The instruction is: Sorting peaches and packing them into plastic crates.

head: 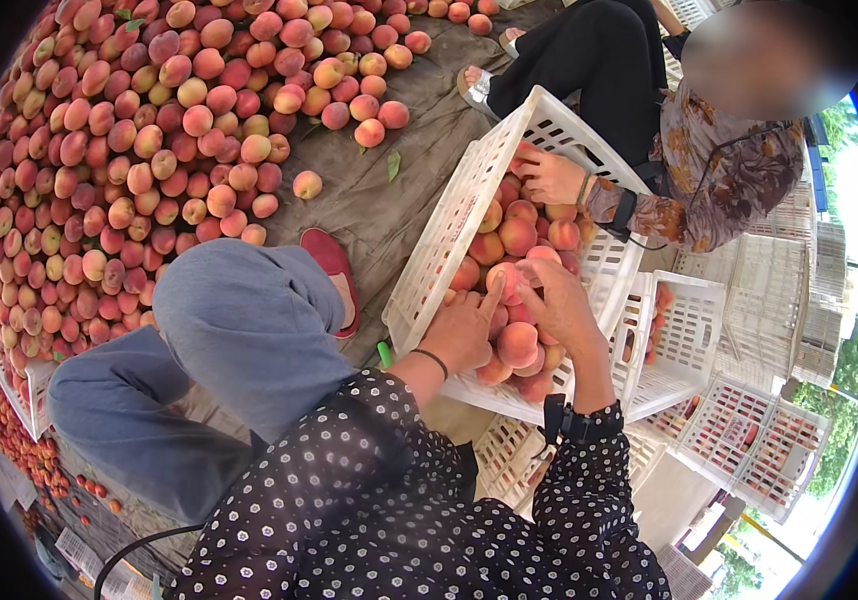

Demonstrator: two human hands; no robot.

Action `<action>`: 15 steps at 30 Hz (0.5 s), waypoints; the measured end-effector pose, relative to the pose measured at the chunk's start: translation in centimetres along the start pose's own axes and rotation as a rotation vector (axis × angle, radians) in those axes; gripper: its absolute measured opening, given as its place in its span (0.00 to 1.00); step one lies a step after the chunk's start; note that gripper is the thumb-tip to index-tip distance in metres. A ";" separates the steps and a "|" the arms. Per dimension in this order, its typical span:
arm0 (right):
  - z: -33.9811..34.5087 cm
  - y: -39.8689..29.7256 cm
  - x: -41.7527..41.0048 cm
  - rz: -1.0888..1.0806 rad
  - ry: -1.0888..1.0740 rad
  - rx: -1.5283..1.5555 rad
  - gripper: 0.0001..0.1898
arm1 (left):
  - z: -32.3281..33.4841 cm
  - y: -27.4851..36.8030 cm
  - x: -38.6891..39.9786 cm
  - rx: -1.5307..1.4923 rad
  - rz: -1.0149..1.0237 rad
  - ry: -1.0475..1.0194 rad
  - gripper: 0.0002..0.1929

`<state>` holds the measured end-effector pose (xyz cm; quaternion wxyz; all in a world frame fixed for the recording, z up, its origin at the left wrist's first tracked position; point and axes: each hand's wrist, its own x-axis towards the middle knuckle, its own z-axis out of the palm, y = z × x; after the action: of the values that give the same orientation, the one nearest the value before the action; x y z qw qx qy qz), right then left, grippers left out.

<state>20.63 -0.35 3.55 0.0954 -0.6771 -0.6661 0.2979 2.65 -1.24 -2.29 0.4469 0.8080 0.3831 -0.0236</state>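
Observation:
A white slatted plastic crate (429,247) stands in front of me, tilted in the view, with many red and yellow peaches (517,345) inside. My left hand (466,326) reaches over its near side, the index finger extended against one peach (504,281). From the right, my right hand (560,300) has its thumb and fingers around that same peach, on top of the others. My left hand's other fingers are curled low among the fruit; whether they hold anything is hidden. Both hands are close together over the crate.
Across the crate sits a co-worker, whose hand (549,176) is in its far end. A large heap of peaches (136,135) covers the tarp (369,187) at left. Another crate with peaches (688,345) and stacked white crates (759,300) stand at right. A green object lies by the crate.

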 end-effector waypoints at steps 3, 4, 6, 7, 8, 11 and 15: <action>-0.1 -0.8 -4.2 0.076 -0.160 -0.097 0.21 | 0.0 -0.1 0.1 0.010 -0.030 -0.002 0.51; 0.0 -1.2 -5.4 0.110 -0.249 -0.205 0.25 | -0.2 0.0 0.2 0.015 -0.054 -0.027 0.53; 2.9 -0.5 -7.4 0.097 -0.169 -0.203 0.29 | -0.1 0.2 0.3 0.021 -0.068 -0.053 0.54; 4.1 0.0 -7.8 0.075 -0.092 -0.202 0.35 | 0.1 0.2 0.4 0.012 -0.074 -0.051 0.54; 4.6 0.4 -8.1 0.072 -0.063 -0.186 0.36 | 0.3 0.2 0.5 0.003 -0.083 -0.048 0.53; 2.7 -0.8 -7.1 0.213 -0.096 -0.003 0.34 | 1.1 -0.3 -0.3 0.040 -0.059 0.057 0.52; 0.6 -0.8 -2.8 -0.058 0.209 -0.009 0.37 | 1.3 0.0 -0.3 0.084 -0.043 0.075 0.50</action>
<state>19.79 -3.16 4.28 0.1697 -0.6855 -0.6730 0.2199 2.82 -2.40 -2.91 0.3975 0.8180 0.4153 -0.0190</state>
